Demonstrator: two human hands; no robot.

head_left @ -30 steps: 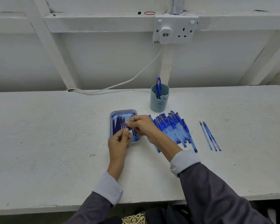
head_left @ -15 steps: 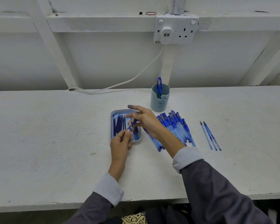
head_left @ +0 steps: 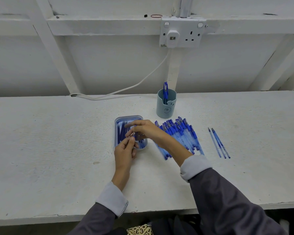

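Blue pen part (head_left: 134,136) being pinched by left hand (head_left: 125,150) and right hand (head_left: 147,129) fingers. Hovering over tray (head_left: 116,133), mid-frame.

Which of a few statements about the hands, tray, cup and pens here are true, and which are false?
1. The left hand pinches a small blue piece over the tray. True.
2. The cup stands empty. False: a blue pen stands in it.
3. The pile of pens lies right of the tray. True.
4. The thin pen pieces lie left of the tray. False: they lie right of the pile, apart from it.
5. Nothing is plugged into the wall socket. False: a white plug sits in its left outlet.
6. The right hand reaches over the tray. True.
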